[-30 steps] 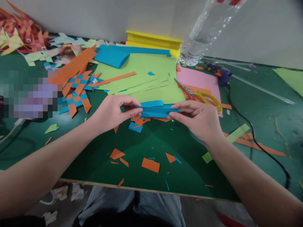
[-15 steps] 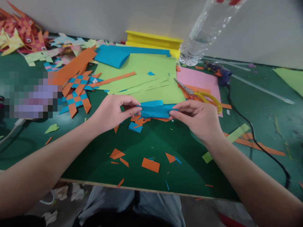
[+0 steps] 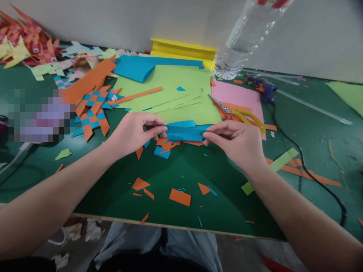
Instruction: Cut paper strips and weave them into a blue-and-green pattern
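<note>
A blue paper strip [image 3: 185, 132] stretches between my two hands above the table. My left hand [image 3: 140, 132] pinches its left end between thumb and fingers. The right end is pinched by my right hand [image 3: 234, 141]. Just behind the strip lies another piece of blue paper [image 3: 181, 123], partly covered. Small orange scraps [image 3: 170, 143] and a folded blue piece [image 3: 162, 152] are on the table below it. Beyond my right hand, scissors with yellow handles [image 3: 238, 113] rest on pink paper [image 3: 238, 94]. Large green paper sheets [image 3: 181, 77] lie behind my hands.
Woven orange-and-blue paper pieces [image 3: 93, 109] sit at left, beside a pixelated object [image 3: 45, 119]. A plastic water bottle [image 3: 241, 45] and a glue gun [image 3: 262, 87] with a black cord stand or lie at back right. Paper scraps [image 3: 180, 197] dot the front of the table.
My left hand has shifted very slightly to the left along the blue paper strip. My right hand stays almost where it was, still pinching the other end.
</note>
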{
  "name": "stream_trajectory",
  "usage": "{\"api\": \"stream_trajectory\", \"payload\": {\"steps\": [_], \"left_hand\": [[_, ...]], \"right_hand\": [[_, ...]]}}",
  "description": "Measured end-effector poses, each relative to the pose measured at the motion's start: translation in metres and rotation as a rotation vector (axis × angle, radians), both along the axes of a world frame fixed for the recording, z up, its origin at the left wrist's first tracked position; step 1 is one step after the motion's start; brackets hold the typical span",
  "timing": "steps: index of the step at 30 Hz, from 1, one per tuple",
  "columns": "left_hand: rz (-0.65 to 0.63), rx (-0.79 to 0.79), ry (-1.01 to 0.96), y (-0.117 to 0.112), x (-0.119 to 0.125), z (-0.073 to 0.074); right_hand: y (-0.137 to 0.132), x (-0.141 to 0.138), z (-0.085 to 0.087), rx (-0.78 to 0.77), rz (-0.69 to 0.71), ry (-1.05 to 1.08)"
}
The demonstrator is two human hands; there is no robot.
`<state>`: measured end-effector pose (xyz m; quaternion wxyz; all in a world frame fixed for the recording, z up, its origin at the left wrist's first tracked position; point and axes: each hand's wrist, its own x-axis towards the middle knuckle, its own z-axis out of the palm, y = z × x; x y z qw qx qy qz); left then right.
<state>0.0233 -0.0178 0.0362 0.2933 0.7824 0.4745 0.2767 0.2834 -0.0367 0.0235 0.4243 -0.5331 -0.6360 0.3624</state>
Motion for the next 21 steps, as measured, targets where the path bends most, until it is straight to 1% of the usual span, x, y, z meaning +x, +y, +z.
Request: {"api": "stream_trajectory", "payload": {"steps": [5,9,12,15,18,21], "left_hand": [[0.009,0.021,-0.018,0.001,-0.003,0.000],[0.115,0.046,-0.108,0.004,-0.008,0.000],[0.178,0.101,-0.114,0.005,-0.012,0.000],[0.212,0.169,-0.031,0.006,-0.014,0.000],[0.184,0.224,0.097,0.008,-0.015,-0.004],[0.069,0.290,0.232,0.011,-0.014,-0.012]], "right_hand": [[0.003,0.002,0.000,0.014,0.005,-0.050],[0.004,0.003,0.001,-0.022,0.023,-0.066],[0.003,0.002,0.002,-0.069,0.091,-0.082],[0.001,0.001,0.002,-0.084,0.195,-0.151],[0.000,0.002,-0.001,-0.039,0.252,-0.282],[-0.001,0.003,-0.005,0.111,0.227,-0.464]]}}
